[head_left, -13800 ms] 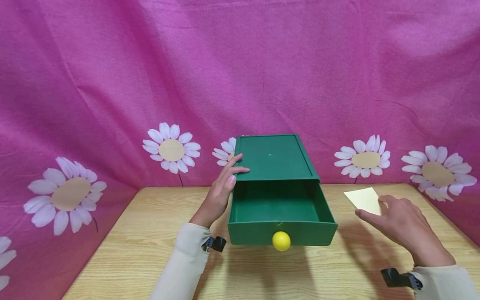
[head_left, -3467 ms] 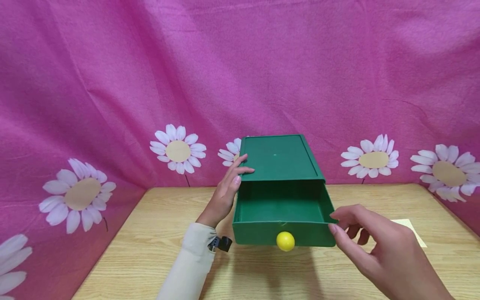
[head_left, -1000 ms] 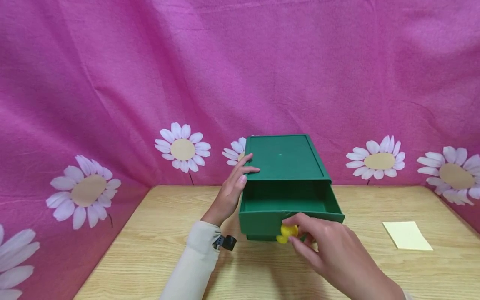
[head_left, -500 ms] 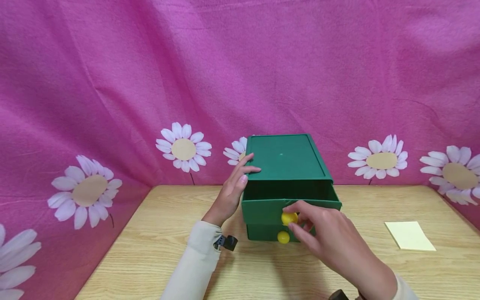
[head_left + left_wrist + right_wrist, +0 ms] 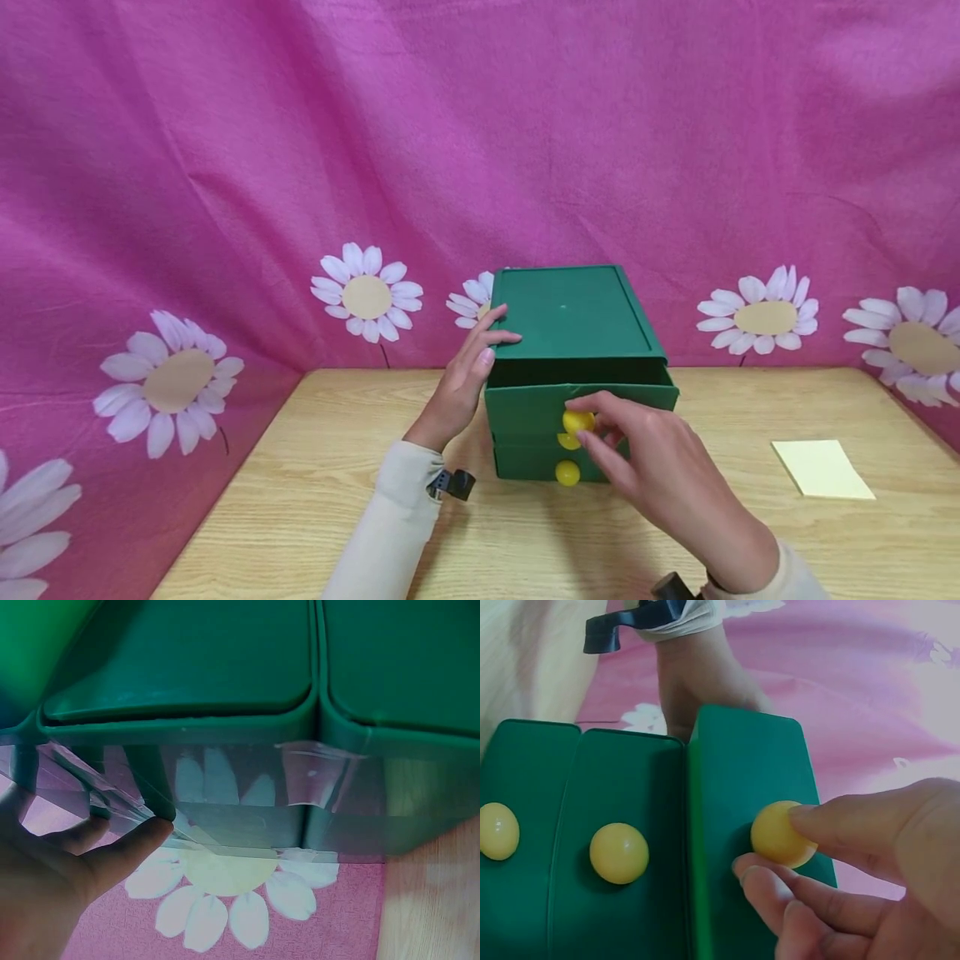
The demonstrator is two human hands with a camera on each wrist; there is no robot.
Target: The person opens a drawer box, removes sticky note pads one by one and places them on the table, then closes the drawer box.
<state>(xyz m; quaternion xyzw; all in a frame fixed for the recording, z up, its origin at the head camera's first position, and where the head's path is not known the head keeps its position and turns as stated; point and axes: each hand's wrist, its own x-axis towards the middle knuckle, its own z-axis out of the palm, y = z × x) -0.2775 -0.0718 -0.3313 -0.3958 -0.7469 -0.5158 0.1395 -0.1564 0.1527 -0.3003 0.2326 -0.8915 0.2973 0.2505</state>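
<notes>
A green drawer cabinet (image 5: 566,312) stands on the table, its top drawer (image 5: 521,412) pulled partway out. Pinched between thumb and fingers of my right hand (image 5: 663,471) is that drawer's yellow knob (image 5: 776,836). Two lower drawers sit flush, each with a round yellow knob (image 5: 619,853). My left hand (image 5: 453,396) rests along the cabinet's left side, fingers extended, some tips over the top edge. In the left wrist view, its fingers (image 5: 131,847) touch the cabinet side, where a clear, shiny strip runs. Only a dark slot shows of the drawer's inside.
A pale yellow sticky-note pad (image 5: 822,468) lies on the wooden table (image 5: 300,500) to the right of the cabinet. Behind and at the sides hangs a pink cloth (image 5: 562,150) with white daisies. Each wrist wears a black strap-on camera (image 5: 453,485).
The sticky-note pad was set down at the right earlier. My right hand then took the knob and pushed the top drawer inward, uncovering the lower knobs. My left hand keeps its place.
</notes>
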